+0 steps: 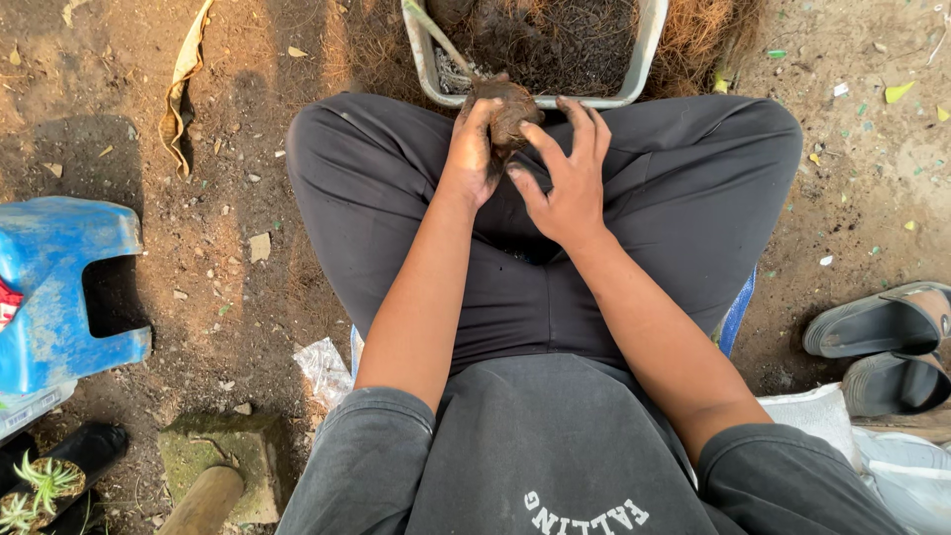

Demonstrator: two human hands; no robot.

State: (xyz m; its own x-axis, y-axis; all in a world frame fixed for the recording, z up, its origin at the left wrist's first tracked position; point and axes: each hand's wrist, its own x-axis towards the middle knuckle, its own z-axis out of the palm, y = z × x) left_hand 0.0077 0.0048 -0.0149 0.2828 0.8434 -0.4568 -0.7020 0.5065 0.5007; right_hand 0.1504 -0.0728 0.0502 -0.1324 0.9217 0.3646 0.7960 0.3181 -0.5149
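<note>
— What are the two hands doing?

— Both meet over the lap, at the far edge of the knees. The left hand [474,154] is wrapped around a brown clump of soil [507,107], fingers [483,111] curled closed along its left side and gripping it. The right hand [567,176] sits just to the right of the clump with its fingers [582,127] spread and only lightly bent — more open than shut; the index fingertip touches the clump's right side.

— Is the right thumb on it too?

— The thumb points in toward the underside of the clump, but the shadow there is deep, so I can't tell whether it touches.

— Where is the clump in the scene?

— It sits between the knees, right against the near rim of a pale rectangular tub [644,50] filled with dark soil and fibres. A thin stem [436,35] rises from the clump up and to the left, across the tub's corner.

— And around the person?

— Bare dirt ground. A blue plastic stool [54,282] stands on the left, with a small potted plant [45,481] near it at the bottom corner. On the right lies a pair of grey sandals [882,347].
</note>
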